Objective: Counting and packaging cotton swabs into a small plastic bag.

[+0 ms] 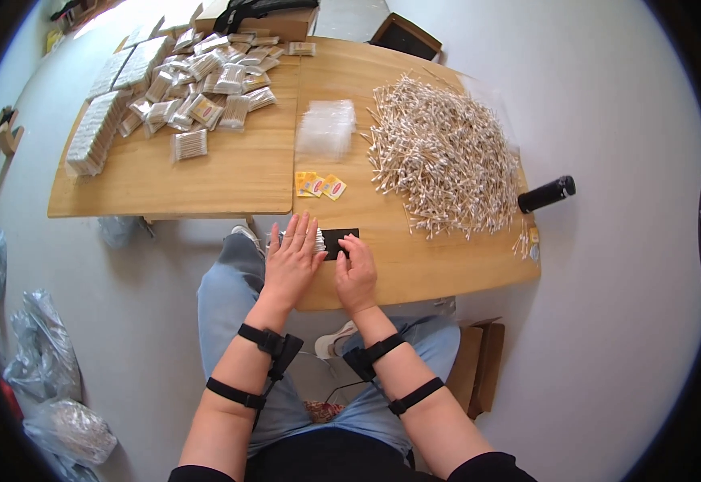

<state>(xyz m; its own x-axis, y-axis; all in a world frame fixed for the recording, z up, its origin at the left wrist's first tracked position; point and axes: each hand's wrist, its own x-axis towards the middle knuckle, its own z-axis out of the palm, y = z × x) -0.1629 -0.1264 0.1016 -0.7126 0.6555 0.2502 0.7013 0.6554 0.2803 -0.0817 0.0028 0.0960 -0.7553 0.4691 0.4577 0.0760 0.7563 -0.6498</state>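
Observation:
My left hand (292, 259) lies flat, fingers together, over a small bundle of cotton swabs (319, 238) at the near edge of the wooden table (414, 257). My right hand (356, 271) is curled beside it, fingertips touching a black rectangular piece (339, 239) on the table. A big heap of loose cotton swabs (445, 153) covers the right part of the table. A stack of clear plastic bags (327, 127) sits behind small yellow labels (319, 185).
A second wooden table (206, 173) on the left carries several packed swab bags (206, 84) and stacked rows (93, 132). A black cylinder (546, 194) overhangs the right edge. Cardboard boxes (479, 365) stand by my legs; plastic sacks (45, 377) lie on the floor at left.

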